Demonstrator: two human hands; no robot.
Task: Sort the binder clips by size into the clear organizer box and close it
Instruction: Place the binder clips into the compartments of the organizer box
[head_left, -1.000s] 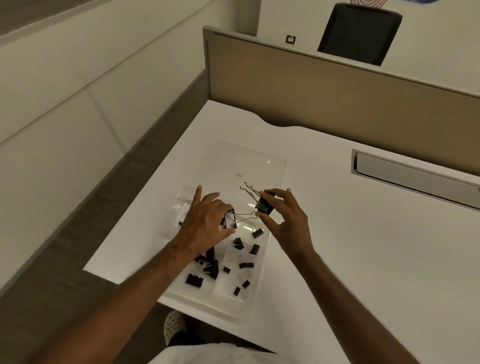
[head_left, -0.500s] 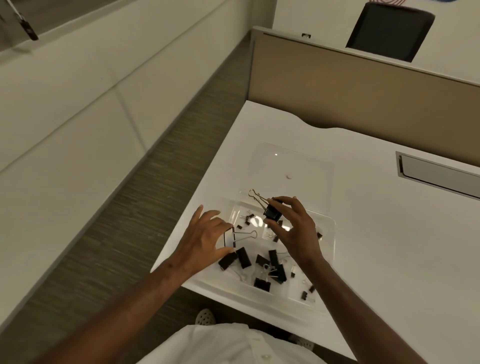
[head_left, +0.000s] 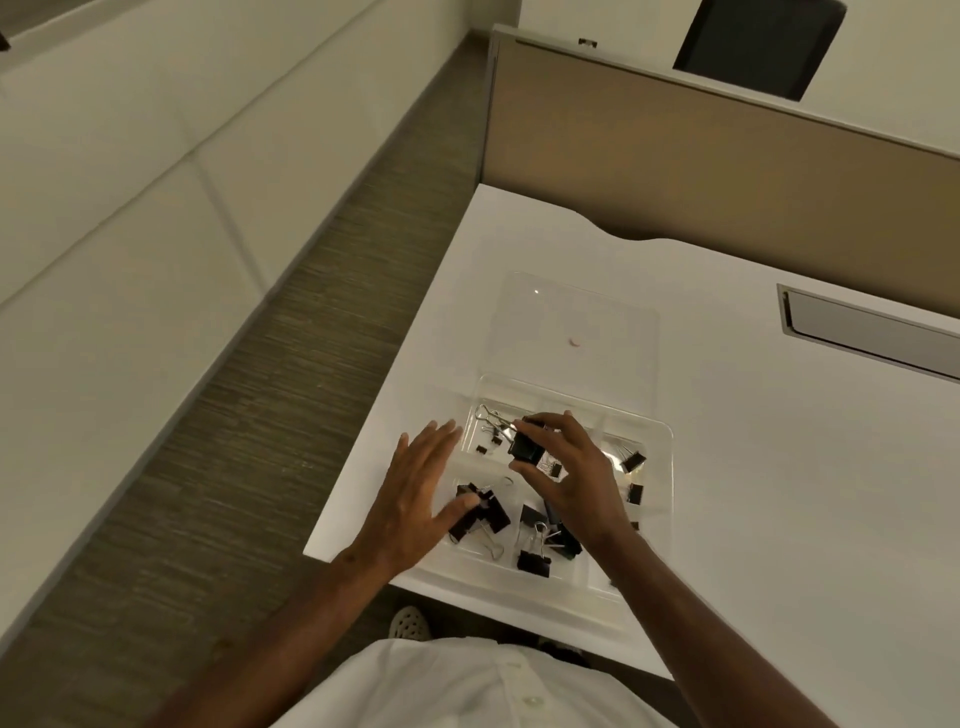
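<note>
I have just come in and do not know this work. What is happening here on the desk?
A person is sorting black binder clips into a clear organizer box on the white desk. The right hand pinches a large binder clip above the box's compartments. The left hand is spread open, its thumb touching the clips in the near-left compartment. The lid lies open behind the box, so closing is not yet done.

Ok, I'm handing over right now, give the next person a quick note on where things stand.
Right hand pinches a large binder clip above the organizer box; keep that grip. Left hand is open, its thumb touching the large clips in the near-left compartment. Small clips lie in the far and right compartments. The lid lies open, flat on the desk. Left: drop this clip, finish sorting, close the lid.
</note>
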